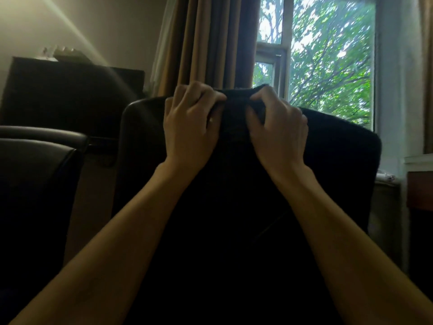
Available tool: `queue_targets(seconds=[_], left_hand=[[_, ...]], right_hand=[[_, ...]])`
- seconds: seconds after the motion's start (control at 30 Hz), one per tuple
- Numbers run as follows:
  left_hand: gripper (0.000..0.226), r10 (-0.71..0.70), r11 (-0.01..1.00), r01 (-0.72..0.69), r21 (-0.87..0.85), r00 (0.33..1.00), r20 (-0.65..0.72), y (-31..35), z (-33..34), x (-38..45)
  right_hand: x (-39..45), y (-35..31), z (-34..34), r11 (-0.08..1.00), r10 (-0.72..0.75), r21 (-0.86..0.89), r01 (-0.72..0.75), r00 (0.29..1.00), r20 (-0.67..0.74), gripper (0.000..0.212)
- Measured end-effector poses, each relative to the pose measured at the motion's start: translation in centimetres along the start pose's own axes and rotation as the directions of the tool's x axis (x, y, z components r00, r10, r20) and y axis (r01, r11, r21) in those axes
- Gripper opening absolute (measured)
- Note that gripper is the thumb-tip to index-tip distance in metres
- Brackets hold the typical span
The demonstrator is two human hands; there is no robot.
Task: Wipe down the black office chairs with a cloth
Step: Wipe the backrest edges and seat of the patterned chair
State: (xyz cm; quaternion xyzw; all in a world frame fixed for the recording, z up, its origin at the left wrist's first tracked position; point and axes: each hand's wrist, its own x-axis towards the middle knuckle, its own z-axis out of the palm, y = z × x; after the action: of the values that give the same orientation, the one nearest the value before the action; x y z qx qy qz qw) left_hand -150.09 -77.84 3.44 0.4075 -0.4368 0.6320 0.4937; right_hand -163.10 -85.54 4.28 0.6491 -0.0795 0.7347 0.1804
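A black office chair (339, 165) fills the middle of the head view, its backrest facing me. A dark cloth (236, 113) is bunched at the top edge of the backrest. My left hand (189, 123) grips the cloth's left side with curled fingers. My right hand (278, 127) grips its right side the same way. The two hands sit close together, thumbs nearly meeting over the cloth. The lower part of the chair is too dark to make out.
Two more black chair backs (35, 165) stand at the left, close to the middle chair. A dark cabinet (70, 90) lines the back wall. Brown curtains (206, 43) and a window (328, 62) lie behind; a wooden desk edge (419, 184) is at right.
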Motion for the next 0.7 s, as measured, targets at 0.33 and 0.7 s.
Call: queue_targets(seconds=[0.33,0.7], left_hand=[[0.015,-0.001,0.998,-0.004,0.069,0.997,0.079,1.0,-0.5,-8.4],[0.023,-0.111,0.994,0.108,0.026,0.964,0.24,5.0,-3.7,-23.7]], right_hand=[[-9.1,1.2,0.3,0.999,0.032,0.04,-0.037,0.994,0.109,0.017],[-24.2,1.6,-2.4,0.989,0.103,0.07,-0.129,0.95,0.295,0.033]])
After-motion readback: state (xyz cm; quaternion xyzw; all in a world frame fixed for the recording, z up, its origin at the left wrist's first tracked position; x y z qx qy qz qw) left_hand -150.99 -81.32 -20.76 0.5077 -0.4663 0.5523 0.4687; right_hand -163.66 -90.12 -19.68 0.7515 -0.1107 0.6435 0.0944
